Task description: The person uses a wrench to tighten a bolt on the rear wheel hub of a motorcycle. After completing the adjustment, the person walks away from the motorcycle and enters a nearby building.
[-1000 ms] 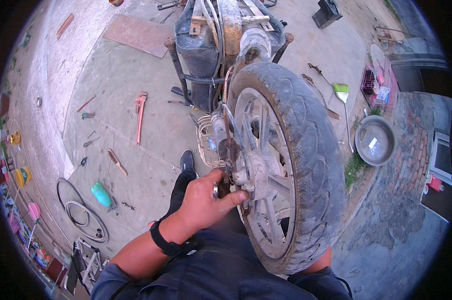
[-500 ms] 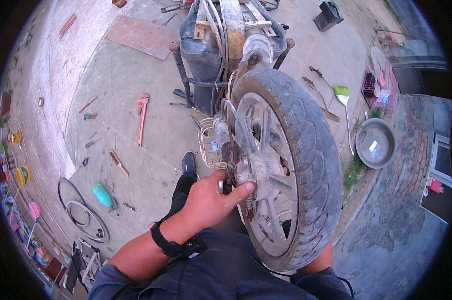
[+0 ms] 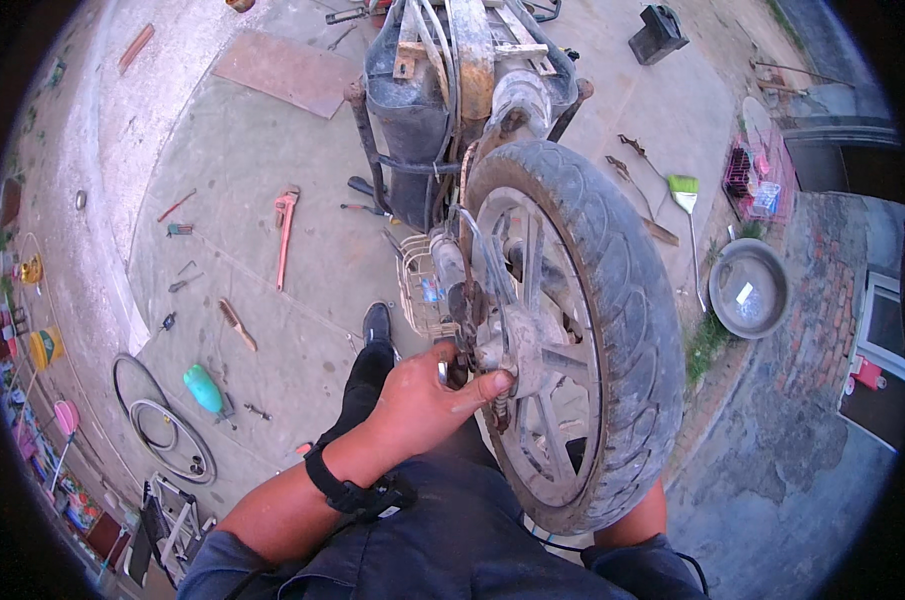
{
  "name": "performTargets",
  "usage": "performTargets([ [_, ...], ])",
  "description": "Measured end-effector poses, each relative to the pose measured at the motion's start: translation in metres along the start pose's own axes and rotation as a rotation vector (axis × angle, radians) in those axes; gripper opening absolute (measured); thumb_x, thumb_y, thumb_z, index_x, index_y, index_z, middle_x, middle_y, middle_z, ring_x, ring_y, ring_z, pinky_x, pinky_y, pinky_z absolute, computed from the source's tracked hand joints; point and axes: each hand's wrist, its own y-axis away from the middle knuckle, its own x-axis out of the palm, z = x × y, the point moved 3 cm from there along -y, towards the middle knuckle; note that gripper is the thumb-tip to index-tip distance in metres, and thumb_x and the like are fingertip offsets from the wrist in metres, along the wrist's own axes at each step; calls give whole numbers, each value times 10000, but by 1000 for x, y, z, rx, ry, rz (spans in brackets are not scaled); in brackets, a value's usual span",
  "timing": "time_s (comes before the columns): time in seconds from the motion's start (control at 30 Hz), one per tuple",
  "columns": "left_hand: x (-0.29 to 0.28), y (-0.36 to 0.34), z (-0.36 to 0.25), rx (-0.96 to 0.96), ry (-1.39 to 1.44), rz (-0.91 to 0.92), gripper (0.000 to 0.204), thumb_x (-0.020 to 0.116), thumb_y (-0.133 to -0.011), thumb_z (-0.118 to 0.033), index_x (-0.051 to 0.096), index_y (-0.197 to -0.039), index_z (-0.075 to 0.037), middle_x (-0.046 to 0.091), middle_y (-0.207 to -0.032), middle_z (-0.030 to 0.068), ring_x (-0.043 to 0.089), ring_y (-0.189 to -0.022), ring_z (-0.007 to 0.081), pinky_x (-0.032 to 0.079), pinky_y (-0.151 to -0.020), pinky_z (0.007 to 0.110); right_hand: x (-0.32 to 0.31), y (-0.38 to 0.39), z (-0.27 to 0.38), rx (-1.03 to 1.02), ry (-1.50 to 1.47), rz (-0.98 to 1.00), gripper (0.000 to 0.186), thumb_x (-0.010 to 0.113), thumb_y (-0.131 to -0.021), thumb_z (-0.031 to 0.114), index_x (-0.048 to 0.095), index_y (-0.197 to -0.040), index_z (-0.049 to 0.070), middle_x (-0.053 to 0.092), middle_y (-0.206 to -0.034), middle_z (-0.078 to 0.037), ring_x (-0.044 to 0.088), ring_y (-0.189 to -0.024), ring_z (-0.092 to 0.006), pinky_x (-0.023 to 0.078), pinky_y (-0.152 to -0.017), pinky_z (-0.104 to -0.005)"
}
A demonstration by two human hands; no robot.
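Your left hand (image 3: 417,398) half-curled, thumb by wheel hub (image 3: 532,350), hold unclear | right hand tyre-hidden (image 3: 627,310), can't tell | brace tyre

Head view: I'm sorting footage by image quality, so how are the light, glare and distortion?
Head view: soft, even light, with no hard-edged shadows on the floor; head view: a bright patch in the basin, perhaps glare; head view: fisheye bending and black corners, yet the left hand and tyre look fairly clear.

Green-headed broom (image 3: 684,190) just beside a round grey basin (image 3: 762,315), near grass (image 3: 706,343)
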Motion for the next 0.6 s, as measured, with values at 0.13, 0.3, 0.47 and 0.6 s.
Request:
performTargets([
  [0.13,0,2,2,16,-17,-38,799,657,-745,-716,620,-839,76,593,-596,177,651,-625,313,512,-609,404,2,1,-2,0,-1,-13,233,543,-903,10,603,-1127,-18,644,-1029,-25,606,-876,-105,513,-750,-254],
  [0.3,-1,2,0,11,-93,-42,798,648,-742,-727,614,-824,66,586,-585,177,640,-612,333,507,-597,415,4,1,-5,-4,-1,-25,236,546,-904,17,602,-1130,-19,644,-1031,-26,606,-880,-106,512,-756,-255],
  [0.47,-3,1,-3,17,-155,-28,805,643,-740,-731,624,-852,65,581,-572,176,642,-610,351,509,-592,421,7,2,-6,-11,2,-42,239,550,-904,23,601,-1134,-19,644,-1034,-26,605,-885,-107,511,-762,-257],
  [0.6,-5,2,-9,29,-205,-26,801,648,-742,-722,628,-875,68,584,-571,177,646,-603,354,511,-579,424,6,4,-5,-11,-2,-55,241,552,-905,29,600,-1137,-20,644,-1035,-27,605,-889,-109,511,-766,-258],
])
